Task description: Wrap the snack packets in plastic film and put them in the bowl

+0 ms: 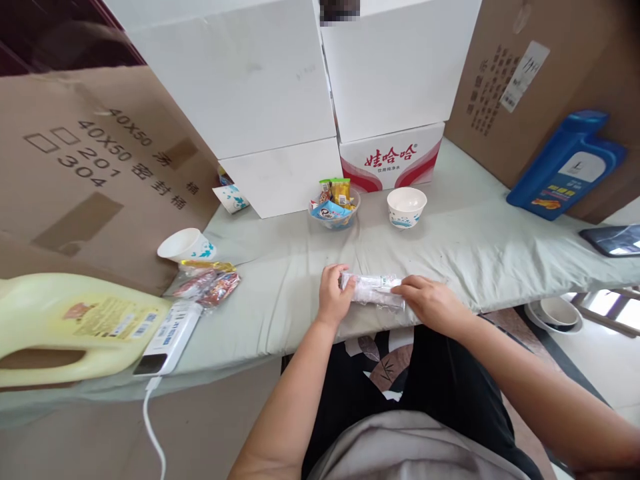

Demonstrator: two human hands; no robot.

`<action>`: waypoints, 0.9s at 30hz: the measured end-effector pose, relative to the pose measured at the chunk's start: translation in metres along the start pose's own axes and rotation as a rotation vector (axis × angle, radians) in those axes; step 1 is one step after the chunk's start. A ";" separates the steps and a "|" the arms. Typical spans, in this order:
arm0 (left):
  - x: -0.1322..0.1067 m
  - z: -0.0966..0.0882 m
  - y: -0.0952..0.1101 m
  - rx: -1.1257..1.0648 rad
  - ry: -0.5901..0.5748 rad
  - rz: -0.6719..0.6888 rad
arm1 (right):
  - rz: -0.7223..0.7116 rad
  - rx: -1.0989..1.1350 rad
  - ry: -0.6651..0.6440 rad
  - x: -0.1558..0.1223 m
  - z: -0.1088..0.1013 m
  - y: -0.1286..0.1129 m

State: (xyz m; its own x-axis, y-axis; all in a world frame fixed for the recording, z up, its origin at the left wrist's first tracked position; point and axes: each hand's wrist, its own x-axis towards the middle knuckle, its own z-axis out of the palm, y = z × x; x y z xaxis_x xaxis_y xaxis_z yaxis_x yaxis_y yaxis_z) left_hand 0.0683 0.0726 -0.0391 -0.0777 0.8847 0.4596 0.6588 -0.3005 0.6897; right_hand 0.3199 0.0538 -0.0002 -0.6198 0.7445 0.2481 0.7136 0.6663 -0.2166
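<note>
A long packet in clear, crinkled plastic (377, 291) lies near the front edge of the cloth-covered table; what is inside looks whitish, but I cannot make out its kind. My left hand (334, 293) is closed on its left end, thumb on top. At the right end, the fingers of my right hand (430, 300) pinch the wrapping. Beyond the hands stand a clear plastic bowl (345, 219) of small snack packets (330, 211) and a white paper bowl (407, 208) with a blue print.
White cartons (280, 180) are stacked at the back. Brown boxes flank both sides. On the left are a yellow jug (100, 320), a white power bank (170, 337) with a cable, snack packs (215, 283) and a paper cup (187, 245). A blue bottle (565, 170) and phone (613, 240) are right.
</note>
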 end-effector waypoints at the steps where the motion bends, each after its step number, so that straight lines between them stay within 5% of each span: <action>1: 0.000 -0.001 0.002 0.012 -0.037 0.068 | 0.042 -0.007 0.013 -0.009 -0.003 0.015; 5: 0.000 -0.003 0.009 0.055 -0.209 0.242 | 0.285 -0.125 0.100 -0.040 -0.009 0.066; 9: 0.001 0.001 0.008 -0.003 -0.178 0.180 | 0.379 -0.105 0.337 -0.047 -0.008 0.058; 12: 0.000 0.002 0.007 -0.065 -0.083 0.103 | 0.229 0.123 0.404 -0.035 -0.002 0.021; 15: -0.001 -0.003 0.004 -0.122 0.033 -0.024 | 0.101 0.298 0.282 -0.021 0.012 -0.006; 21: -0.015 -0.044 -0.019 -0.144 0.414 -0.341 | 0.217 0.310 0.147 -0.016 0.028 0.000; 24: -0.028 -0.059 -0.012 0.023 0.565 -0.223 | 0.193 0.247 0.084 -0.009 0.018 0.002; 27: -0.033 -0.052 0.015 0.147 0.297 0.068 | 0.061 0.124 0.104 0.009 0.010 -0.001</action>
State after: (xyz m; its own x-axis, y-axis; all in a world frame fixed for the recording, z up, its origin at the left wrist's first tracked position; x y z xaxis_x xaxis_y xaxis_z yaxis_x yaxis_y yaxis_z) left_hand 0.0419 0.0204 -0.0146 -0.2304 0.7151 0.6599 0.7690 -0.2818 0.5738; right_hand 0.3108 0.0603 -0.0069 -0.5349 0.7796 0.3258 0.6990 0.6249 -0.3478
